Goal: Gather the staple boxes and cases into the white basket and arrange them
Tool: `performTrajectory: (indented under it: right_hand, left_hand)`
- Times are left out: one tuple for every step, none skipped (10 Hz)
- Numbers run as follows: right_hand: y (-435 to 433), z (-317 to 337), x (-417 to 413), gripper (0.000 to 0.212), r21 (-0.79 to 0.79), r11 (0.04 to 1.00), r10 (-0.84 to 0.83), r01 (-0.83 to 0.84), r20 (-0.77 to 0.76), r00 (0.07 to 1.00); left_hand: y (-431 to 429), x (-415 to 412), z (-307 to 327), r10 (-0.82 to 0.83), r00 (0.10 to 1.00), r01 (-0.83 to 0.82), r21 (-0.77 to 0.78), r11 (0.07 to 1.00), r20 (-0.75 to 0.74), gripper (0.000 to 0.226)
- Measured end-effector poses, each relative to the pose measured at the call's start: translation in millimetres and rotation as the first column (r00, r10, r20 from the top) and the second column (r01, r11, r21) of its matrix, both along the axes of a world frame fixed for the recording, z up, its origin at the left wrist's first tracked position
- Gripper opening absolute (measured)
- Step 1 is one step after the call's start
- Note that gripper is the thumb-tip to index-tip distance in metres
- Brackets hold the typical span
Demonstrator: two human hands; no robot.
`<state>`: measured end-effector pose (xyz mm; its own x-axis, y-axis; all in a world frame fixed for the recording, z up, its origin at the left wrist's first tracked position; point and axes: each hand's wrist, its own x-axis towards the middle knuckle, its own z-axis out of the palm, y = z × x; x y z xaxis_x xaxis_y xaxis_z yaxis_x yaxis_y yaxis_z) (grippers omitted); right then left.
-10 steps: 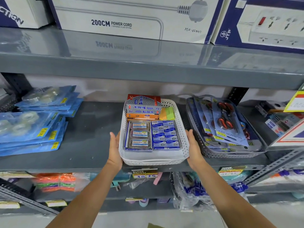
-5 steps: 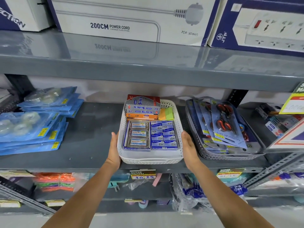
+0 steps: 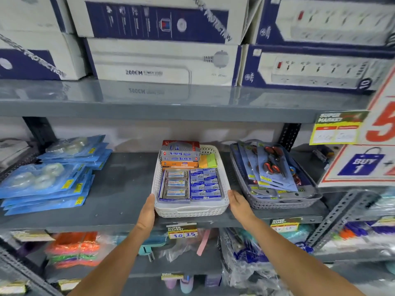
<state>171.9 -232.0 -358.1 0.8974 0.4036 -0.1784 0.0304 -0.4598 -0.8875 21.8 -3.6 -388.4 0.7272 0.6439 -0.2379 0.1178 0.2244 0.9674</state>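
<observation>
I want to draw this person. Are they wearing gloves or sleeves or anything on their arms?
No gloves: the left hand and right hand are bare. The left forearm and right forearm are bare too; no sleeves, watch, bracelets or rings show.

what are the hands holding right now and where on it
The white basket, pressed between left hand and right hand at its side walls near the front.
</observation>
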Motion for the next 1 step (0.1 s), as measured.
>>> performTrajectory:
  right_hand:
    - [-7.8,6.6,-22.6,0.050,-0.026,1.000,-0.010,0.011,0.057,0.998]
  left_hand:
    - [-12.2,-22.0,12.2,0.077,0.997,-0.077,0.175,0.981,0.010,0.039]
